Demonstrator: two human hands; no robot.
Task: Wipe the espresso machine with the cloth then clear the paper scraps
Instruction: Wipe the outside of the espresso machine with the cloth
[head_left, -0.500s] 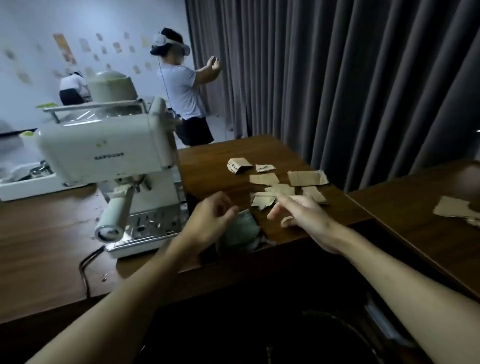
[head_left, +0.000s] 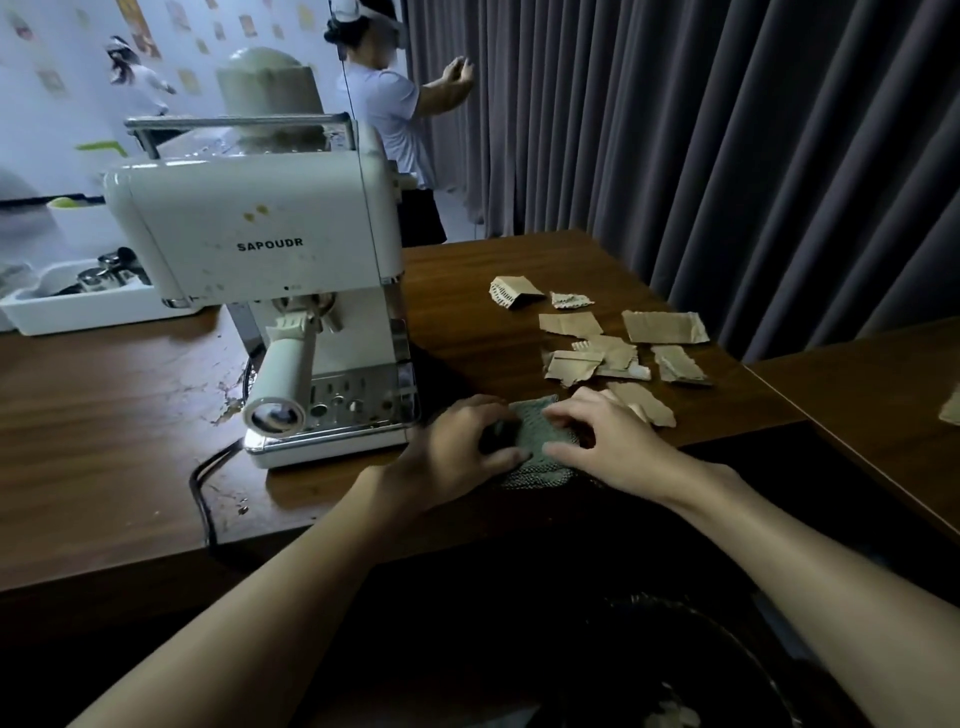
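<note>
A cream espresso machine (head_left: 260, 244) stands on the wooden table (head_left: 104, 415), its portafilter handle (head_left: 283, 384) pointing toward me. A grey-green knitted cloth (head_left: 535, 431) lies at the table's front edge, right of the machine. My left hand (head_left: 457, 441) grips the cloth's left side with curled fingers. My right hand (head_left: 602, 441) holds its right side, fingers bent over it. Several torn brown paper scraps (head_left: 618, 348) lie on the table just beyond my hands.
A black power cord (head_left: 202, 499) runs off the table's front edge. A white tray (head_left: 78, 306) with metal parts sits behind the machine on the left. A dark bin (head_left: 675, 670) is below the table. Another table (head_left: 883, 415) adjoins on the right. A person stands by the grey curtain.
Both hands have come down onto the cloth and taken hold of it. My head has moved closer to the machine and table.
</note>
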